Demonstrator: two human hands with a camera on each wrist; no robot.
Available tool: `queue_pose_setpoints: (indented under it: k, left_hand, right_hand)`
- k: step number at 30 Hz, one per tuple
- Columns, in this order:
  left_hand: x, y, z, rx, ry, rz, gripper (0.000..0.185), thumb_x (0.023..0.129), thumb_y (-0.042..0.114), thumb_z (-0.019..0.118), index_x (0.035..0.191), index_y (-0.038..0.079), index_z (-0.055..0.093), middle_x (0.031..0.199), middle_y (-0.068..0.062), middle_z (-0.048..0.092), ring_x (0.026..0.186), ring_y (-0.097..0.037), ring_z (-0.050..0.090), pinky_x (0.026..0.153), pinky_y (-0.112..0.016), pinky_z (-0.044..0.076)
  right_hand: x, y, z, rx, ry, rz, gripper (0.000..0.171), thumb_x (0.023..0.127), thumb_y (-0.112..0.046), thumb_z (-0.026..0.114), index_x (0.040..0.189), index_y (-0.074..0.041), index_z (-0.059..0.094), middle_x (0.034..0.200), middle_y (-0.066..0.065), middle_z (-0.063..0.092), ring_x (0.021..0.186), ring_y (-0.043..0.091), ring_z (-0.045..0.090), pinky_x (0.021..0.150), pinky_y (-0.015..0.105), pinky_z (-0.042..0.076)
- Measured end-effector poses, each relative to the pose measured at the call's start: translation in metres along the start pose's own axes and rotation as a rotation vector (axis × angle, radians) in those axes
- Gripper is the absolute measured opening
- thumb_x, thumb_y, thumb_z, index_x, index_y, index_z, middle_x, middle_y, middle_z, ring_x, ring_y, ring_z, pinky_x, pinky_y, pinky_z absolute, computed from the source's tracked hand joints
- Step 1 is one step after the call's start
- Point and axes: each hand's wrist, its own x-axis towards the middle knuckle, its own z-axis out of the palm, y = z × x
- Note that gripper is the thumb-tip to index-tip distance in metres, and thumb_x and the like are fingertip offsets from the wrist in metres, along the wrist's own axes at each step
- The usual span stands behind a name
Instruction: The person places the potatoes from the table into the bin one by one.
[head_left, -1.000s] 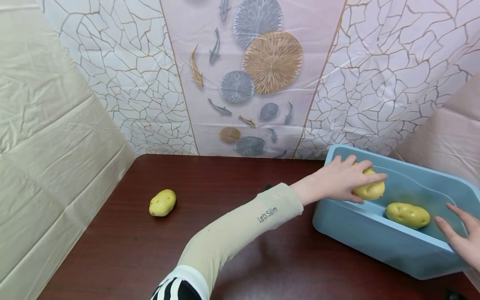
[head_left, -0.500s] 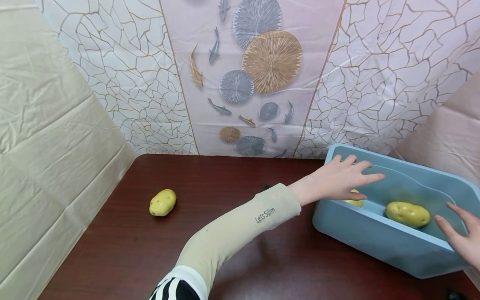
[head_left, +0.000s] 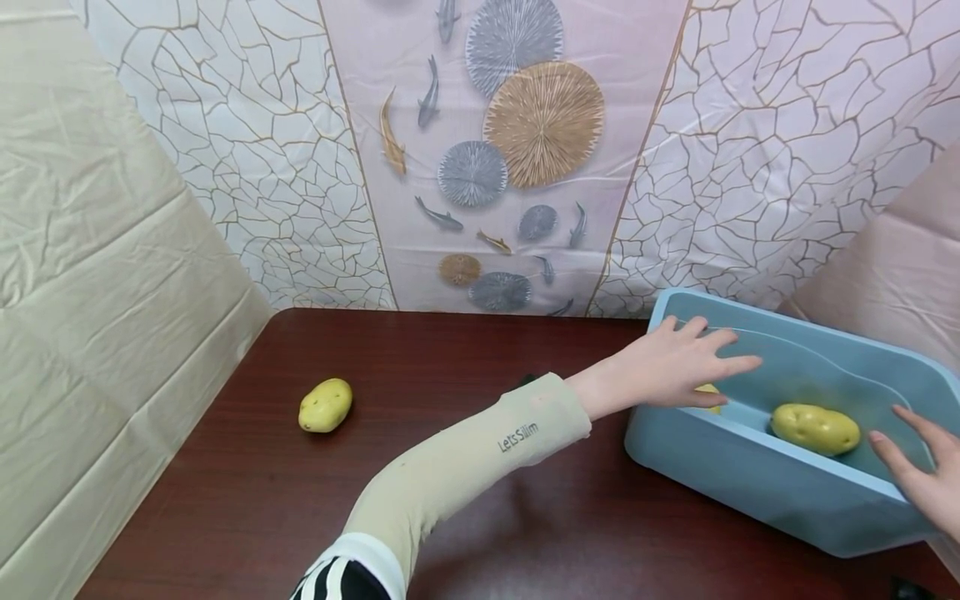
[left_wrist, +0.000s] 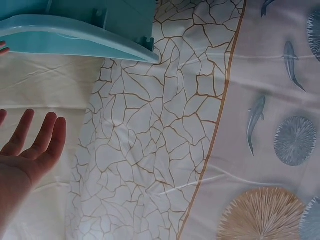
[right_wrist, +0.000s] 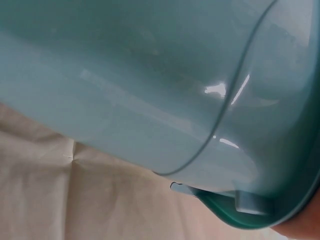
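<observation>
In the head view my left hand [head_left: 678,367] is held over the left end of a blue plastic tub [head_left: 750,483], its fingers spread and holding nothing. A potato [head_left: 708,388] inside the tub shows only in part beneath that hand. Another potato [head_left: 816,429] lies on the tub floor farther right. My right hand [head_left: 930,475] is by the tub's right end, thumb and a finger straight and apart; the rest is out of frame. A third potato [head_left: 325,406] rests on the table at the left. The left wrist view shows left fingers [left_wrist: 40,140] below the tub.
The dark brown table [head_left: 450,500] carries the tub at its right side. Patterned cloth [head_left: 285,167] hangs behind, and a plain cream cloth [head_left: 90,333] stands along the left. A small dark object [head_left: 909,588] is at the bottom right edge.
My left hand has let go of a potato, which dropped down into the tub, and has drawn slightly left. My right hand has stayed in place.
</observation>
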Motion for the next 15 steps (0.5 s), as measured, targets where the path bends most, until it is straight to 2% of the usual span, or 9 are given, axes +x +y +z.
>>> queue_pose_setpoints:
  k: [3, 7, 9, 11, 13, 15]
  left_hand:
    - [-0.004, -0.001, 0.002, -0.001, 0.012, -0.004, 0.053, 0.089, 0.052, 0.038, 0.138, 0.034, 0.027, 0.137, 0.006, 0.037, 0.115, -0.014, 0.043, 0.085, -0.029, 0.041]
    - [-0.011, -0.004, 0.006, -0.005, 0.024, -0.015, 0.052, 0.089, 0.052, 0.038, 0.137, 0.034, 0.029, 0.135, 0.005, 0.039, 0.116, -0.016, 0.043, 0.086, -0.031, 0.041]
    - [-0.014, -0.004, 0.009, -0.003, 0.029, -0.020, 0.052, 0.089, 0.051, 0.039, 0.137, 0.033, 0.030, 0.135, 0.005, 0.040, 0.117, -0.017, 0.043, 0.085, -0.031, 0.042]
    - [-0.017, -0.005, 0.011, 0.006, 0.038, -0.025, 0.052, 0.089, 0.051, 0.039, 0.137, 0.033, 0.030, 0.135, 0.005, 0.040, 0.116, -0.017, 0.043, 0.081, -0.029, 0.043]
    - [-0.020, -0.005, 0.013, 0.016, 0.052, -0.027, 0.051, 0.089, 0.050, 0.039, 0.137, 0.033, 0.031, 0.134, 0.005, 0.041, 0.114, -0.017, 0.044, 0.078, -0.028, 0.043]
    - [-0.023, -0.005, 0.014, 0.024, 0.066, -0.028, 0.051, 0.089, 0.050, 0.039, 0.136, 0.032, 0.032, 0.133, 0.005, 0.042, 0.113, -0.016, 0.045, 0.075, -0.027, 0.042]
  right_hand:
    - [0.016, 0.026, 0.014, -0.024, -0.014, -0.001, 0.075, 0.089, -0.053, 0.033, 0.143, -0.007, 0.009, 0.144, 0.028, 0.012, 0.130, 0.047, 0.014, 0.098, 0.061, 0.018]
    - [0.048, 0.081, 0.041, -0.041, -0.019, -0.011, 0.085, 0.083, -0.063, 0.037, 0.144, -0.011, 0.010, 0.146, 0.026, 0.008, 0.131, 0.047, 0.009, 0.097, 0.064, 0.016]
    - [0.048, 0.085, 0.043, -0.033, -0.012, -0.030, 0.089, 0.080, -0.067, 0.037, 0.144, -0.011, 0.010, 0.146, 0.026, 0.006, 0.131, 0.047, 0.008, 0.096, 0.064, 0.015]
    - [0.027, 0.043, 0.020, -0.030, -0.036, -0.012, 0.081, 0.086, -0.059, 0.035, 0.143, -0.006, 0.009, 0.145, 0.028, 0.007, 0.131, 0.048, 0.009, 0.097, 0.063, 0.016]
    - [0.018, 0.030, 0.015, -0.026, -0.029, -0.023, 0.080, 0.087, -0.058, 0.033, 0.142, -0.005, 0.009, 0.144, 0.029, 0.008, 0.130, 0.048, 0.010, 0.097, 0.063, 0.016]
    - [-0.002, -0.008, -0.006, -0.013, -0.043, -0.016, 0.074, 0.091, -0.050, 0.031, 0.141, -0.001, 0.009, 0.143, 0.031, 0.008, 0.130, 0.048, 0.010, 0.098, 0.062, 0.016]
